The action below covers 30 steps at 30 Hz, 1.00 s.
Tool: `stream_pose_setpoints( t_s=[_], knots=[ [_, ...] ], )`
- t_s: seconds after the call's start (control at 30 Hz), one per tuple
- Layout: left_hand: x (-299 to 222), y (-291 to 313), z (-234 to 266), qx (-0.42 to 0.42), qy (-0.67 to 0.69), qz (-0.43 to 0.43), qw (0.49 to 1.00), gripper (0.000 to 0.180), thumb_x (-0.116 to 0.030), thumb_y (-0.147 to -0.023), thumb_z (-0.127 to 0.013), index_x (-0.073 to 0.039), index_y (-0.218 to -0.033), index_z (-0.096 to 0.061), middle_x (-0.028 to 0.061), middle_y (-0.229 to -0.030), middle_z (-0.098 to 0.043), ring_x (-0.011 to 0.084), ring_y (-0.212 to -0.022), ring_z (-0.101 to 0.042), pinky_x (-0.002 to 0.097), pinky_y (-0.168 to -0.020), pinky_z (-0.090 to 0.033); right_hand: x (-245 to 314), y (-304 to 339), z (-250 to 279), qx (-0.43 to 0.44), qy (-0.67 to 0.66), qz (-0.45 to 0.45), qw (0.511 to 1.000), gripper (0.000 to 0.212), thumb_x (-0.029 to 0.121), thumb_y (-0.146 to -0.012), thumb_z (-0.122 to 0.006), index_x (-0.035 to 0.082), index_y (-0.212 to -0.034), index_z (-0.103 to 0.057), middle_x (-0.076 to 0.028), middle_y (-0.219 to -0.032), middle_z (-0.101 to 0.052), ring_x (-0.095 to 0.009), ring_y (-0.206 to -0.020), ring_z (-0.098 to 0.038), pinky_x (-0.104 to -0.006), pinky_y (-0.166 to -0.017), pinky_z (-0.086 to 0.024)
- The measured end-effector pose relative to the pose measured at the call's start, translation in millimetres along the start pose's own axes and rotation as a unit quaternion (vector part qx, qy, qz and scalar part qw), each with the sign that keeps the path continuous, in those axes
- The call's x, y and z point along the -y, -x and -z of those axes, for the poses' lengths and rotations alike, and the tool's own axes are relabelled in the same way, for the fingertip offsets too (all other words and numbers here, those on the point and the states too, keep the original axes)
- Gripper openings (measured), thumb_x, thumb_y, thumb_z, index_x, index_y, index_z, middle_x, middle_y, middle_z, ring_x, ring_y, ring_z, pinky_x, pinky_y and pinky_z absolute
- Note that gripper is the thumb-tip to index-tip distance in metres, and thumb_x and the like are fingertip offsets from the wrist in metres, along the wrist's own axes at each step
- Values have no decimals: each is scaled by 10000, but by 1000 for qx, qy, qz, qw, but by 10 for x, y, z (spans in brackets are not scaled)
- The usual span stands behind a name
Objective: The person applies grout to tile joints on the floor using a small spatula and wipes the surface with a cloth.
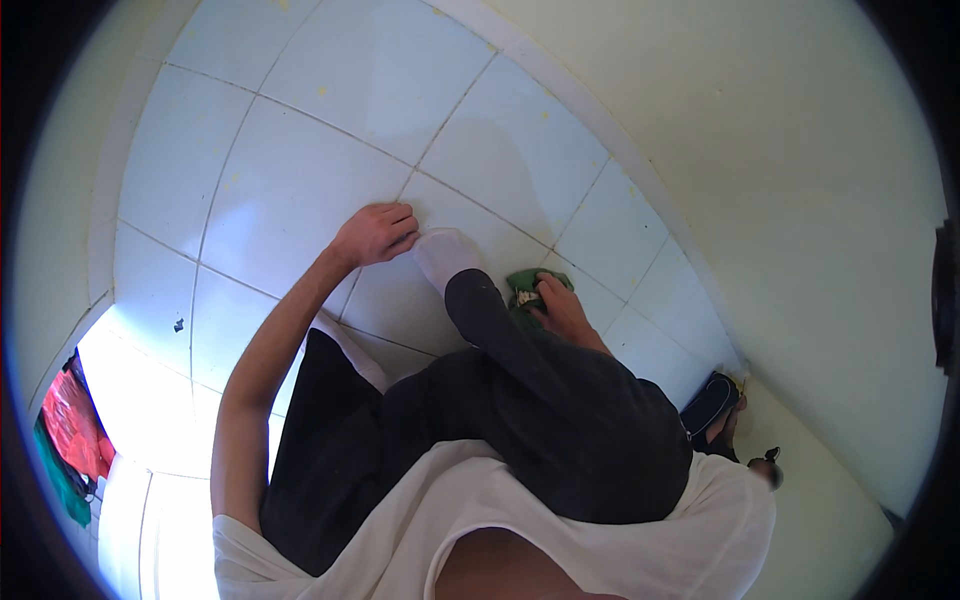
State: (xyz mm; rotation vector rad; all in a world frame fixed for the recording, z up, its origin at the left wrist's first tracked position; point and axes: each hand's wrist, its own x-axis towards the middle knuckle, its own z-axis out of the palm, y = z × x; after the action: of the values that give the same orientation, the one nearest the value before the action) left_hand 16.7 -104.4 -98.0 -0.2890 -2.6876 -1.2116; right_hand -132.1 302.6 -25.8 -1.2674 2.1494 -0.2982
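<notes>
Logged left hand (378,233) at about 10 o'clock from centre of view, with back uppermost and fingers curled well in toward the palm. Placed with fingertips at the toe of a white sock (447,258), worn on the right foot; apparently touching (cannot tell whether pinching the fabric or only resting against it).

Logged right hand (562,308) at 3 o'clock, reaching out past the far side of the bent right leg. Closed on a green cloth (520,280), with thumb and fingers drawn together over it.

Found green cloth bunched at the floor tiles (310,150), just beside the lower right leg and at about 4 o'clock from the socked toe. Showing a small pale patch among the folds, close to the fingertips (too small to identify).

Recorded dark trousers (600,430) on both legs, crossing from 4 o'clock toward the centre on the right side. Recorded a second white sock (352,358) at 8 o'clock, partly hidden behind the trousers, and a white T-shirt (660,530) at 5 o'clock.

Also noted: dark speck (178,325) on the tiles at 9 o'clock; red plastic bag (75,425) between 8 and 9 o'clock, close to the rim; dark pouch-like item (708,402) at 4 o'clock; pale wall (740,130) at 2 o'clock
</notes>
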Motion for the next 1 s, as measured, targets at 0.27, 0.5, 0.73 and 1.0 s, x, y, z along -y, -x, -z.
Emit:
stream_pose_setpoints(
  t_s=[0.27,0.5,0.73,1.0],
  knots=[
    [10,62,36,-4,-3,5,1000,163,-153,-875,-716,-77,-863,-572,78,-816,-539,280,-762,-608,416,-681,-522,188,-300,-149,-78,-193,-116,971,300,64,-911,-731,27,-1125,-525,-157,-936,-586,-340,-836,-605,-396,-731,-496],
    [-5,61,49,3,-7,9,1000,157,-149,-870,-715,-77,-866,-576,81,-824,-544,284,-761,-611,421,-681,-526,477,-1312,-101,-309,-197,-107,924,237,71,-932,-708,-6,-1111,-571,-122,-811,-522,-236,-680,-522,-366,-632,-459],
    [0,64,40,8,-7,14,1000,155,-151,-872,-714,-76,-870,-579,83,-827,-545,290,-766,-613,422,-683,-527,514,-2197,4,-491,-228,-169,824,204,115,-954,-711,-38,-952,-575,-69,-683,-454,-173,-632,-450,-328,-612,-435],
    [-19,43,54,4,-7,4,1000,155,-148,-863,-713,-75,-881,-578,87,-827,-537,298,-754,-609,422,-679,-523,471,-2675,111,-552,-270,-226,756,208,108,-925,-753,-28,-1011,-621,1,-764,-474,-130,-708,-458,-295,-662,-424]
  ],
)
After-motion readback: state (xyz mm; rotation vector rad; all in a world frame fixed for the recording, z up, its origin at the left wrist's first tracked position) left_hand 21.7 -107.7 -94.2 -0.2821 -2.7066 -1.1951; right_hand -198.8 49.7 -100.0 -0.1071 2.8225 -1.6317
